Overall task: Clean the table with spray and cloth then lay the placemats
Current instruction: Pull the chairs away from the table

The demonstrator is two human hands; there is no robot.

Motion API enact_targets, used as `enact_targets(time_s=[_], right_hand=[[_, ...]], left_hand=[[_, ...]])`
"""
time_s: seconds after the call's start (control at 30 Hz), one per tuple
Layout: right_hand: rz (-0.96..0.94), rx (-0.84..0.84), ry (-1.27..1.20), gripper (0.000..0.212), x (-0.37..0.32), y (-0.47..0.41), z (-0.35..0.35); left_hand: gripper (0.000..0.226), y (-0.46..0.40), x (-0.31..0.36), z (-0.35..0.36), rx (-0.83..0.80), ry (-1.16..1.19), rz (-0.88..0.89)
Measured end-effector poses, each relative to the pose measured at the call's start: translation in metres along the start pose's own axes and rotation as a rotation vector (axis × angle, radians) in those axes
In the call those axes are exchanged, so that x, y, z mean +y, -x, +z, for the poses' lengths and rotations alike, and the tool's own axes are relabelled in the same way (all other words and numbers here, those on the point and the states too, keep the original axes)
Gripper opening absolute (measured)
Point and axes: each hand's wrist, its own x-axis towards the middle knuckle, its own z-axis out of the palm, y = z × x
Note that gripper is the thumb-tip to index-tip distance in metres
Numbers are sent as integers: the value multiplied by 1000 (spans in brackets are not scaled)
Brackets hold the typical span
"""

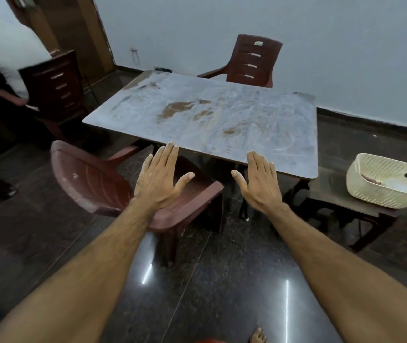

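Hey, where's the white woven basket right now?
In the head view the white woven basket sits at the far right on a small dark side table, just right of the dusty table.

Left hand: stretched forward, palm down, fingers straight and together, thumb spread; it holds nothing.
Right hand: the same pose, flat and holding nothing, tips near the front edge of the desk.
Desk: rectangular grey top, dirty, with brown patches in the middle and white ring marks and smears.
Near chair: reddish-brown plastic, pushed under the front edge, below the left hand.
Far chair: same colour, behind the desk by the wall.
Basket: cream, woven, on a low dark side table at the right; a black object and something pale lie inside.
Floor: dark, glossy, with light reflections.
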Motion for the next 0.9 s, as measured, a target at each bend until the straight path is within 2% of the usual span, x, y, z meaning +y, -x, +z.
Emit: enact_targets(time_s=[0.13, 0.33, 0.53, 0.9], right_hand=[[-37, -3, -21, 88, -50, 3, 31], [-69, -23, -40, 77, -104, -2, 64], [-106, -43, -53, 75, -141, -21, 95], [-67, -97, -99, 82, -206, -98, 171]], left_hand=[[93, 26, -54, -13, 6, -30, -41], [92, 51, -115, -20, 4, -14, -106], [92, 58, -164, -23, 19, -11, -165], [92, 0, -275, -22, -31, -25, -220]])
